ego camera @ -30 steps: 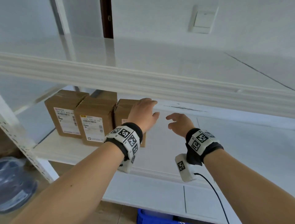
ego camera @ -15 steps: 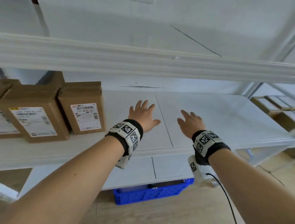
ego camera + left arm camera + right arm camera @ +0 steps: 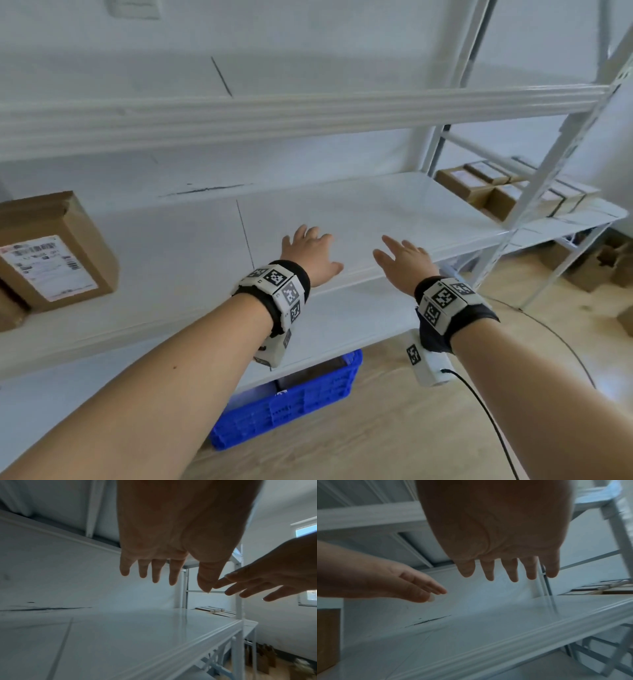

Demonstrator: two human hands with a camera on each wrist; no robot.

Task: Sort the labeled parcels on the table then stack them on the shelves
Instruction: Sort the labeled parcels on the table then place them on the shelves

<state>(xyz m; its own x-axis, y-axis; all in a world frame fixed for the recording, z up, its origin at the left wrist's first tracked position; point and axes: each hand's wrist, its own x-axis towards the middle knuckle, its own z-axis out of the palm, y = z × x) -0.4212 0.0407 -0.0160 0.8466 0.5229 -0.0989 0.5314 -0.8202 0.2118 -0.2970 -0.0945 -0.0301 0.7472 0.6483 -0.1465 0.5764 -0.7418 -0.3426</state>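
Note:
A brown labeled parcel [image 3: 54, 251] stands on the white middle shelf [image 3: 359, 212] at the far left, with the edge of another parcel [image 3: 10, 308] beside it. My left hand [image 3: 310, 251] hovers over the bare shelf board, fingers straight and spread, holding nothing [image 3: 154, 573]. My right hand [image 3: 402, 258] floats just to its right near the shelf's front edge, fingers also spread and empty [image 3: 506, 572]. Several more brown parcels [image 3: 507, 186] lie on a white table [image 3: 582, 217] past the shelf's right post.
An upper shelf beam [image 3: 308, 113] runs across above my hands. A white upright post [image 3: 548, 178] stands at the right. A blue crate [image 3: 291, 401] sits on the wooden floor under the lowest shelf. Brown boxes [image 3: 599, 267] lie on the floor at the right.
My view and both hands have swung right along the shelf, away from the stacked parcels. The left hand left the parcel it touched; both hands now spread flat over bare shelf.

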